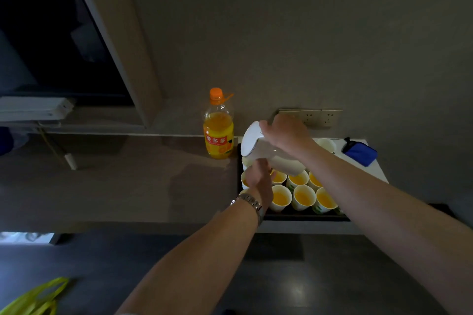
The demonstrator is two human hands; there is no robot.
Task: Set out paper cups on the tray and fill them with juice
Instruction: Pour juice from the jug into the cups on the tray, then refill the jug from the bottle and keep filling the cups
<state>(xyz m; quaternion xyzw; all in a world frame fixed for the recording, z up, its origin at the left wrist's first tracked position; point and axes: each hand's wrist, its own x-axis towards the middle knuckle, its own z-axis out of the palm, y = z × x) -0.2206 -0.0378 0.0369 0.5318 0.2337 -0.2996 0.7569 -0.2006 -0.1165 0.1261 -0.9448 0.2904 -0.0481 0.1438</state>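
— Hands?
— Right hand (pixel 286 133) wrapped round the handle side of a white jug (pixel 263 151), tipped spout-down over the black tray (pixel 302 217). Left hand (pixel 258 176) under the jug, fingers curled at a paper cup (pixel 245 178) on the tray's left edge; grip on it mostly hidden.
— Cups?
— Standing on the tray in rows, juice showing in those nearest, e.g. (pixel 281 197). Another cup (pixel 326 144) at the far right, contents unclear.
— Elsewhere?
— Orange juice bottle (pixel 218 126), capped, upright on the worktop (pixel 128 186), just left of the tray. Blue pouch (pixel 359 152) beyond, wall sockets (pixel 321 117) behind.
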